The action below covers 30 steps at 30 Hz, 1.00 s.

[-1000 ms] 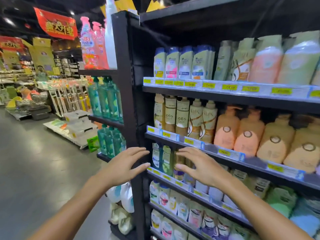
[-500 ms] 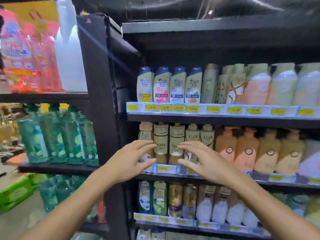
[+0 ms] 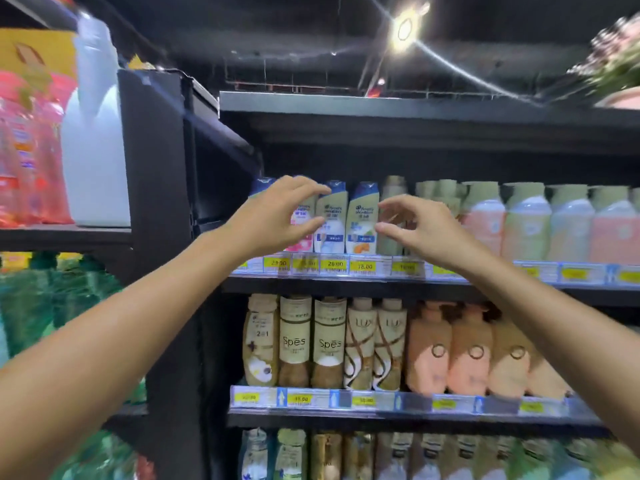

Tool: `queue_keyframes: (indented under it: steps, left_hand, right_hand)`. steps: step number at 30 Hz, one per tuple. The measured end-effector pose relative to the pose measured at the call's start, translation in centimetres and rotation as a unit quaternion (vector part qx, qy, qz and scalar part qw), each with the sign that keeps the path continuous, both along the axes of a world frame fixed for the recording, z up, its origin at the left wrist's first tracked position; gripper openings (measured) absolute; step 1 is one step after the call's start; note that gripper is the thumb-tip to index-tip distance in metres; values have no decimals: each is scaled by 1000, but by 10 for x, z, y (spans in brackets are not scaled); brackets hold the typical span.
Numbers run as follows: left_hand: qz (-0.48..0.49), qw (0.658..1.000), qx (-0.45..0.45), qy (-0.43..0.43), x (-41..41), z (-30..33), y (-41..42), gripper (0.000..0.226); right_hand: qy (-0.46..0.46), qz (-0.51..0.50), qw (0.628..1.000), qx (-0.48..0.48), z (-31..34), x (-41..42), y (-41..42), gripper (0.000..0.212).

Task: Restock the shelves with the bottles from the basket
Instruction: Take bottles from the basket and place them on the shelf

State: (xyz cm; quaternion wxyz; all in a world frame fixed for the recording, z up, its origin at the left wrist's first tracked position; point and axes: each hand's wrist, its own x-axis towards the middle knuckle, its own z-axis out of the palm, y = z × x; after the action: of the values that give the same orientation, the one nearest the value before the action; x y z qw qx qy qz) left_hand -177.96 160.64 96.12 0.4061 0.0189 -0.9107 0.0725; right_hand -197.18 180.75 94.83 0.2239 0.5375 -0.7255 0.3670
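Note:
Both my hands are raised to the upper shelf [image 3: 346,280] of a black rack. My left hand [image 3: 277,216] hovers with spread, slightly bent fingers in front of the blue-capped shampoo bottles [image 3: 362,220] at the row's left end. My right hand [image 3: 419,230] is held the same way before a pale green bottle [image 3: 391,195] just to the right. Neither hand holds anything. Whether fingertips touch the bottles I cannot tell. No basket is in view.
The shelf below holds Spēs bottles [image 3: 294,341], Lux bottles [image 3: 360,344] and peach pump bottles [image 3: 471,351]. Pastel bottles [image 3: 526,220] fill the upper shelf's right. A black upright [image 3: 156,168] divides off a left rack with a white jug [image 3: 93,143] and pink bottles [image 3: 24,161].
My view and both hands rose from the lower shelves to the upper shelf with the blue-capped shampoo bottles. Both hands stayed empty.

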Motion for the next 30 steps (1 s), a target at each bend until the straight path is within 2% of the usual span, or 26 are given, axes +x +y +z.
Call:
queue_keyframes:
  steps: [6, 10, 12, 20, 27, 30]
  left_hand:
    - [66, 997, -3, -49, -43, 44, -7, 58]
    - [95, 992, -14, -84, -68, 58, -5, 60]
    - [104, 990, -20, -97, -78, 63, -4, 57]
    - [87, 988, 3, -127, -93, 75, -18, 56]
    - [61, 989, 27, -132, -95, 82, -27, 56]
    - [58, 989, 25, -134, -96, 85, -25, 55]
  right_hand:
    - [-48, -95, 988, 108, 11, -36, -31, 72]
    - [-82, -79, 984, 139, 11, -44, -46, 57]
    - [-100, -62, 981, 156, 10, -48, -52, 57]
    - [-159, -12, 975, 157, 8, -56, -57, 36]
    - [-157, -5, 972, 176, 9, -63, -62, 30]
    - [-159, -9, 971, 179, 10, -65, -59, 34]
